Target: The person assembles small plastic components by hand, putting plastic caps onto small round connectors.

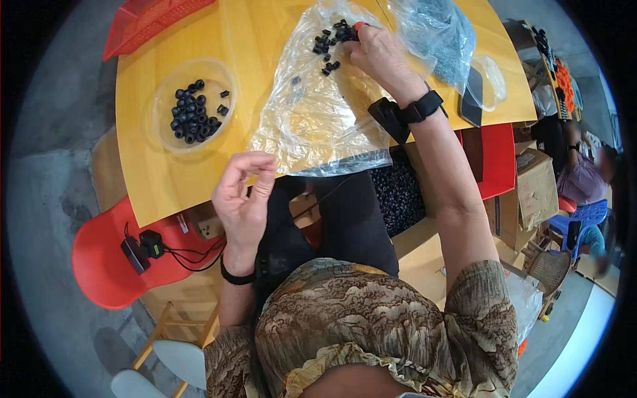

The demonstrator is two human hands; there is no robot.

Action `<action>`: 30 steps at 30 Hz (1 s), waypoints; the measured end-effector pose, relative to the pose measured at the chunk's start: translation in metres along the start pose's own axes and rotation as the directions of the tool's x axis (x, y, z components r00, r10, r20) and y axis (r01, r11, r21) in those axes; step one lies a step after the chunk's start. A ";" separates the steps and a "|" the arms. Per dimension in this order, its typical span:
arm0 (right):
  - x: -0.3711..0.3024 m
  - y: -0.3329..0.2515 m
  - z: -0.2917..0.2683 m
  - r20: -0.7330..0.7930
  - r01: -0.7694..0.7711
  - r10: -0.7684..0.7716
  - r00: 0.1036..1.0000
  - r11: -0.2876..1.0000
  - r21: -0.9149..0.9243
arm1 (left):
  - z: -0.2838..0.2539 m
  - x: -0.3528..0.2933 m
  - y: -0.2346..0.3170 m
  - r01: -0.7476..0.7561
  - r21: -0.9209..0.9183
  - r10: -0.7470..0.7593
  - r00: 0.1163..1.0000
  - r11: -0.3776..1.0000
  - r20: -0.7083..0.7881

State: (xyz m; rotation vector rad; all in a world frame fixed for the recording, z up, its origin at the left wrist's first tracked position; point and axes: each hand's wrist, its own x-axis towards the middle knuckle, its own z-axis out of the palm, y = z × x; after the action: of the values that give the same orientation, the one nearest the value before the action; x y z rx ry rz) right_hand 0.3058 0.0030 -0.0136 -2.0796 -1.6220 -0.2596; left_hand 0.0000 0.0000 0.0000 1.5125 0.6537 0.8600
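Beyond the patterned brown blouse (pixel 358 312), small black pieces (pixel 322 48) are seemingly picked — left hand (pixel 243 199) curled, right hand (pixel 383 56) atop, grips unclear — pinching needed.

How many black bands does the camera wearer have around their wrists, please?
2: one narrow black band at the wrist of the left hand, and one wider black strap at that of the right hand, by small black pieces.
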 end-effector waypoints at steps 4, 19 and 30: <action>0.005 0.010 0.010 0.043 -0.051 0.056 0.997 0.994 -0.097 | 0.007 -0.001 -0.005 0.064 -0.083 -0.061 0.997 0.995 0.044; -0.053 -0.104 -0.077 0.253 -0.178 0.006 0.968 0.724 0.666 | 0.030 0.002 -0.001 0.262 -0.420 -0.212 0.964 0.869 0.161; -0.071 -0.104 -0.066 0.336 -0.159 -0.055 0.940 0.801 0.577 | 0.029 -0.008 -0.009 0.422 -0.645 -0.304 0.906 0.637 0.293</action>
State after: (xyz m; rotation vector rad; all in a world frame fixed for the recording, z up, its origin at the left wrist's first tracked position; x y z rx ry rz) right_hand 0.1971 -0.0718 0.0389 -1.7130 -1.5518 0.6019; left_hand 0.0197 -0.0219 -0.0101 0.6992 0.4145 0.5583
